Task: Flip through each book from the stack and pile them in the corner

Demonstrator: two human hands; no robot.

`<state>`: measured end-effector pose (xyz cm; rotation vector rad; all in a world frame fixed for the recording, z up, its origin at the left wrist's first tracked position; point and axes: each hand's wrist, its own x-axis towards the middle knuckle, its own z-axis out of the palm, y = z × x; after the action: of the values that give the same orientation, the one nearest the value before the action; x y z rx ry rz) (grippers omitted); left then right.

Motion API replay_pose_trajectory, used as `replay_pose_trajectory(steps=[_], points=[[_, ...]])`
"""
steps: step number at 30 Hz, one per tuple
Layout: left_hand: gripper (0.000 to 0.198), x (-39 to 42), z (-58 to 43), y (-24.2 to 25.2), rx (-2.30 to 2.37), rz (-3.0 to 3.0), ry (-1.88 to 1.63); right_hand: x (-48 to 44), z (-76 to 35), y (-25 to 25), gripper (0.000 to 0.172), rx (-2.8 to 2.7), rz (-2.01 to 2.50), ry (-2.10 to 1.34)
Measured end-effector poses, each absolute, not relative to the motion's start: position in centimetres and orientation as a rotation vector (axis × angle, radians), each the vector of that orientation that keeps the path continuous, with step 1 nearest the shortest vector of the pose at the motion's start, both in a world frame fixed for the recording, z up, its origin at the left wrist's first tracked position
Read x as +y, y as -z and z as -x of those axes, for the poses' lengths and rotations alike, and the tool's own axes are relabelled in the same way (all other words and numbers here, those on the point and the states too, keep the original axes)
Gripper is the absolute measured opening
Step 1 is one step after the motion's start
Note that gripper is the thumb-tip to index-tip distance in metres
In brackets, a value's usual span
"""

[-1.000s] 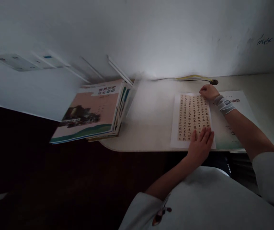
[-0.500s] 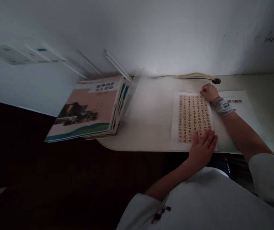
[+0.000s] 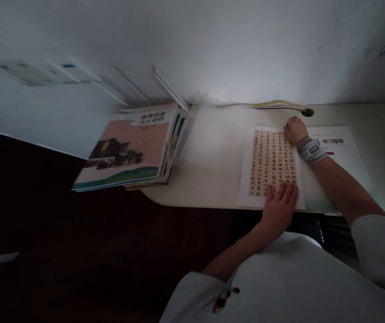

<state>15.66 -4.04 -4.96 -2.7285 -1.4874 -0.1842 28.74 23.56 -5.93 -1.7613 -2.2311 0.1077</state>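
Calligraphy sheet [image 3: 273,162], left hand [image 3: 278,211] spread on it, right hand [image 3: 295,130] curled

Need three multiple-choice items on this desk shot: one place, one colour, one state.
1. Where is the stack of books?
A) At the left end of the desk
B) Under the right hand
C) On the floor

2. What colour is the writing on the calligraphy sheet?
A) Red on white
B) Dark on tan
C) White on black

3. How is the left hand set?
A) Gripping a pen
B) Lifted clear of the paper
C) Fingers spread on the sheet

Answers:
1. A, the stack lies at that end, overhanging its rim.
2. B, dark characters run in columns on a tan panel.
3. C, the fingers lie flat on the sheet's lower part.
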Motion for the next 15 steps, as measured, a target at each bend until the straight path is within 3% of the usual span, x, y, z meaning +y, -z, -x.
replay_pose_trajectory(steps=[11, 15], points=[[0.051, -3.5, -13.8, 4.7, -1.558, 2.876, 0.329, 23.9, -28.8, 6.7, 0.038, -2.088, 1.586, -0.166], [0.047, -2.0, -7.3, 3.6, -2.144, 2.490, 0.645, 24.9, -29.9, 6.7, 0.046, -1.920, 1.498, -0.227]])
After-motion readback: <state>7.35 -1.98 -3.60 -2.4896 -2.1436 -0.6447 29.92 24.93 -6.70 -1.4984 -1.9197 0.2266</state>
